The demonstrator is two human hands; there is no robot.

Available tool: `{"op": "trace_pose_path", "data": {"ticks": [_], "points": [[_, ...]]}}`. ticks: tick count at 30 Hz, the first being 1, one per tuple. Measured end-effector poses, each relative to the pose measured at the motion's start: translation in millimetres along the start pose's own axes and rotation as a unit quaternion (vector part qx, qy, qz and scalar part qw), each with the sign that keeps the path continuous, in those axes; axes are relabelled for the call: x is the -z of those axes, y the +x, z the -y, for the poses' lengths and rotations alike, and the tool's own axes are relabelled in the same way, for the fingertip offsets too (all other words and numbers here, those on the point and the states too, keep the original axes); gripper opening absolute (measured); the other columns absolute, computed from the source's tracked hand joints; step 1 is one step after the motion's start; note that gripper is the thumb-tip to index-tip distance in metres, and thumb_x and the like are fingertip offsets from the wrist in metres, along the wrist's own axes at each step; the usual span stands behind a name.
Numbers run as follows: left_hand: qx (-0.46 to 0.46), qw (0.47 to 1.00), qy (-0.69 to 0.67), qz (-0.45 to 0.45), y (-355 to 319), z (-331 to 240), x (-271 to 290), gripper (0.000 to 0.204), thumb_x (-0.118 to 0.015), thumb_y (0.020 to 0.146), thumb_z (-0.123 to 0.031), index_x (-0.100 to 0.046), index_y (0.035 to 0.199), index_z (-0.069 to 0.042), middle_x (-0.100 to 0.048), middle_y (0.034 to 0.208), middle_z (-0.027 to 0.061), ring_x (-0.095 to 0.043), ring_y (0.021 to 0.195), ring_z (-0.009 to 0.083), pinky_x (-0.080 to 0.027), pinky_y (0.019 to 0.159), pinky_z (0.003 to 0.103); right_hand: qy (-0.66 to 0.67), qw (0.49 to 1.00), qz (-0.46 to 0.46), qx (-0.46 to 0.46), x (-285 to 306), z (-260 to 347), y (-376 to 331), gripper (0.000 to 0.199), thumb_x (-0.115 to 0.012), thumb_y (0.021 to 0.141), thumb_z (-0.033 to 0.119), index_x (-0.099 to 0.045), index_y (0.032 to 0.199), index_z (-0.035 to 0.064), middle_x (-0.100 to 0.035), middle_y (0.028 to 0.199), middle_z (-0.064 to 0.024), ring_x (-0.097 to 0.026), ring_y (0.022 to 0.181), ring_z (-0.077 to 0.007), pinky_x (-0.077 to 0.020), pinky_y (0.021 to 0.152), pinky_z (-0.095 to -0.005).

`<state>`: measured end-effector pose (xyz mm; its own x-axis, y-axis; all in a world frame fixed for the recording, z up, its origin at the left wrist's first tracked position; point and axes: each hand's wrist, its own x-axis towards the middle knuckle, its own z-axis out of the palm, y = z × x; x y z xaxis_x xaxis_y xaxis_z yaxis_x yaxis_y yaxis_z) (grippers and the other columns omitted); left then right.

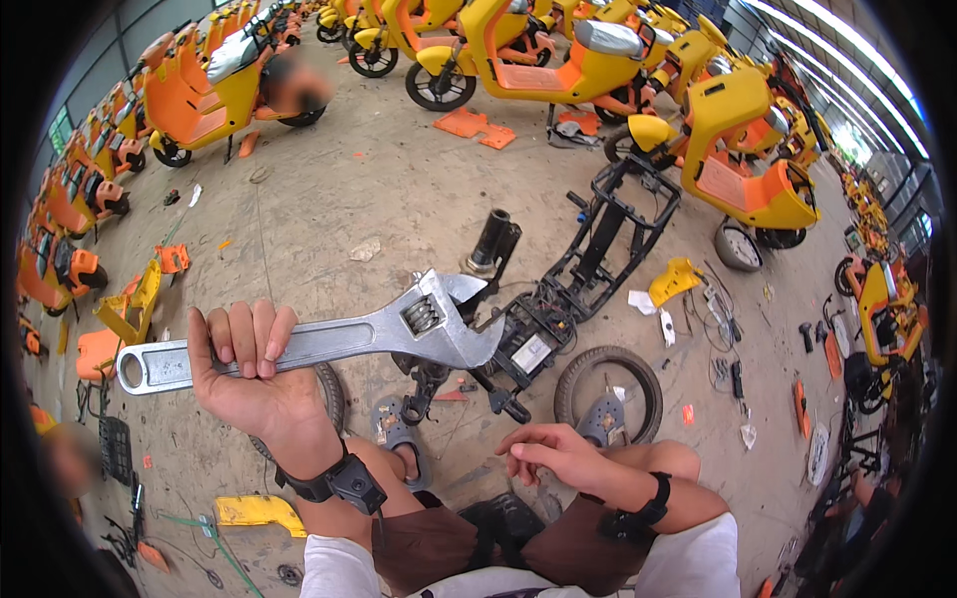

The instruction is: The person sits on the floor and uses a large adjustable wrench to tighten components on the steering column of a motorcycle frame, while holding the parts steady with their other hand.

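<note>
My left hand (254,364) is wrapped around the handle of a large silver adjustable wrench (344,339), raised in front of me. Its jaws point right, and in the picture they overlap the lower part of a black upright tube (491,239) on a stripped scooter frame (598,244). Whether jaws and tube touch, I cannot tell. Over my right thigh hangs my right hand (553,453), fingers loosely bent and apart, with nothing in it. Below the wrench, black frame parts (424,384) are partly hidden by it.
A loose tire (643,384) lies by my right foot; another tire (331,394) is partly hidden behind my left arm. Yellow panels (261,512), cables (718,319) and orange scraps (477,128) litter the concrete floor. Rows of yellow scooters (543,75) stand around; people are at the edges.
</note>
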<state>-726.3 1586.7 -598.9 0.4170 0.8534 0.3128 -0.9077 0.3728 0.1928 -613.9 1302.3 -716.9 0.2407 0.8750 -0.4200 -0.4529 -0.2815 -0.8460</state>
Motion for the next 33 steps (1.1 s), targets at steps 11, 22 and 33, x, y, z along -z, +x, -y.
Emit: {"op": "trace_pose_path", "data": {"ticks": [11,22,33], "points": [[0.182,0.975,-0.109,-0.068,-42,55,-3,0.044,-0.047,0.099,-0.025,-0.033,0.06,-0.012,-0.025,0.047,-0.0019,-0.024,0.04,0.0097,-0.031,0.044,0.024,-0.166,0.937,-0.073,0.299,-49,15,2,0.048,-0.061,0.094,0.025,-0.049,0.137,0.0056,-0.062,0.113,-0.0052,-0.056,0.093,-0.0111,-0.0486,0.077,-0.027],[0.163,0.986,-0.001,-0.031,-122,122,-35,0.046,-0.041,0.102,-0.037,-0.032,0.064,-0.013,-0.027,0.05,-0.0014,-0.029,0.048,0.012,-0.036,0.058,0.029,0.202,0.903,-0.059,0.375,-44,15,9,0.057,-0.043,0.104,0.024,-0.019,0.151,0.0028,-0.038,0.146,-0.0085,-0.043,0.127,-0.016,-0.0381,0.103,-0.0319],[0.284,0.927,0.235,0.072,-198,26,35,0.089,-0.069,0.083,-0.043,-0.023,0.147,-0.002,-0.044,0.137,0.0296,-0.045,0.129,0.0379,-0.034,0.108,0.05,0.275,0.91,-0.078,0.3,37,32,-43,0.036,-0.054,0.095,0.017,-0.047,0.125,-0.0021,-0.06,0.118,-0.0207,-0.06,0.113,-0.0373,-0.0528,0.091,-0.0484]]}}
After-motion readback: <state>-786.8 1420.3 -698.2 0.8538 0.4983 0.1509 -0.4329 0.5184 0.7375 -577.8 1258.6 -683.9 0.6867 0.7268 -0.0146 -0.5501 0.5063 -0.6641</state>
